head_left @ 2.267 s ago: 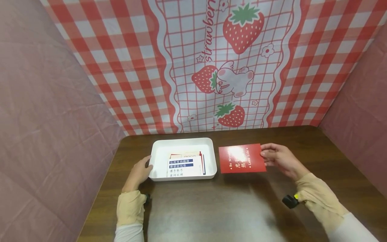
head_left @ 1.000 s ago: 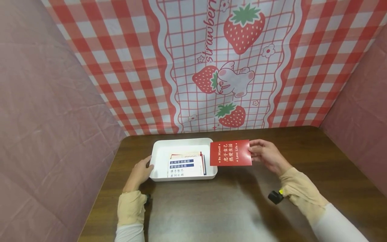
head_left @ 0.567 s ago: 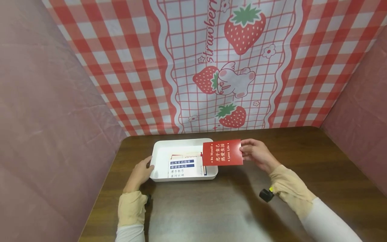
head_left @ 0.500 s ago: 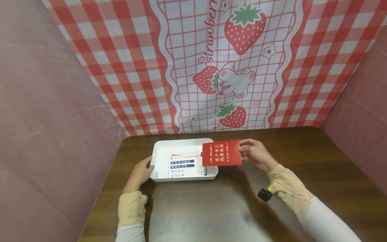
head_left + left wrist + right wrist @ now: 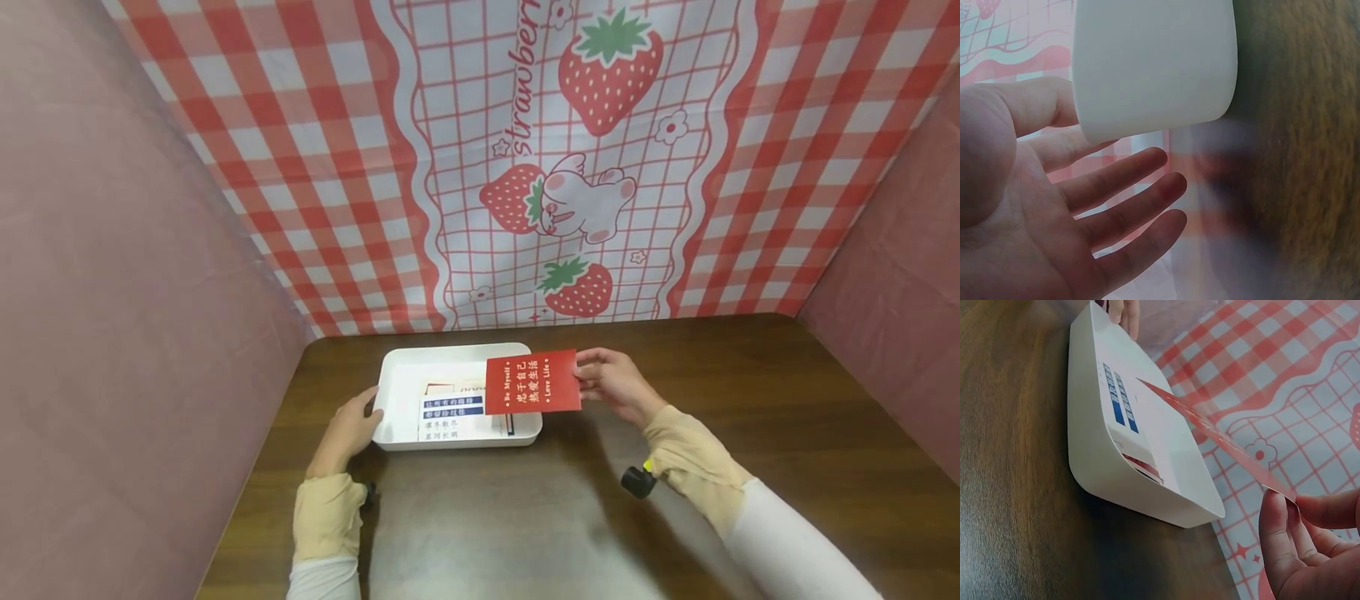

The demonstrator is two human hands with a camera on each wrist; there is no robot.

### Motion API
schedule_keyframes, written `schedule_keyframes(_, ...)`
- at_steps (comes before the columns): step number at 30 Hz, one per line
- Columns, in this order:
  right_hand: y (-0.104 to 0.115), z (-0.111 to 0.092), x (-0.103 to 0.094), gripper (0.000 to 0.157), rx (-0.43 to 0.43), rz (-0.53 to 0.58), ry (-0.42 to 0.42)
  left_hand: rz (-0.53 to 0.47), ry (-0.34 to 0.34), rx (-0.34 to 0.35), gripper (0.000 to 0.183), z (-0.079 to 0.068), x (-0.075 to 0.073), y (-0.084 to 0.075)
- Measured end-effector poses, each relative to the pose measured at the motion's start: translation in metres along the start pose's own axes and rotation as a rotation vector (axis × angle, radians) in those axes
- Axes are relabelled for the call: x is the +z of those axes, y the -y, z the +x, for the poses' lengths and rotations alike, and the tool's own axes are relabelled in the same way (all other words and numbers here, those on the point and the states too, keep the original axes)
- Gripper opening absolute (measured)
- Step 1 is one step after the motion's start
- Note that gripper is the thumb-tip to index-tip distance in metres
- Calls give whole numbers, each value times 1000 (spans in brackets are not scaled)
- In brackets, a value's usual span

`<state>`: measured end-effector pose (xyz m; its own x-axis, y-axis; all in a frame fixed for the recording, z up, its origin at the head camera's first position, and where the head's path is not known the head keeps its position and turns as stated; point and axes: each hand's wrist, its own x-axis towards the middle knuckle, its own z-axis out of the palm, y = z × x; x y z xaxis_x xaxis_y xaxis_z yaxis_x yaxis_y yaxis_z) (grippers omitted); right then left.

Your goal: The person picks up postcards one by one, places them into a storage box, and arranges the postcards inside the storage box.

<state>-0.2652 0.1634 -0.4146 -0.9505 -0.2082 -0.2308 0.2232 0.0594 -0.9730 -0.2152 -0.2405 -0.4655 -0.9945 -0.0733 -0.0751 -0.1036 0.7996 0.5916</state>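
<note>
In the head view, my right hand pinches the right edge of a red card printed with pale lettering. The card is held above the right part of a white tray and overlaps its rim in this view. From the right wrist, the card appears nearly edge-on and slanted, thumb and fingers at its near end. A white card with blue bands lies in the tray on other cards, partly hidden. At the tray's left end, my left hand holds the rim with thumb and index finger; its other fingers extend loosely.
The tray stands on a dark brown wooden table. Behind rises a red-and-white checked cloth with strawberries, and pink cloth hangs at both sides. A small black device sits at the right wrist.
My right hand has carried the red card leftward, from beside the tray to over its right part, covering some of the cards. The left hand stays at the tray's left end.
</note>
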Motion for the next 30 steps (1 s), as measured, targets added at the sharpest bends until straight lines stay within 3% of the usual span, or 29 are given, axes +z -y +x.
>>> schedule_keyframes(10, -5, 8, 20, 35, 17, -11, 18, 1, -8, 22, 51, -2, 1, 1)
schedule_keyframes(30, -19, 20, 62, 30, 45, -38, 34, -9, 2, -5, 52, -2, 3, 2)
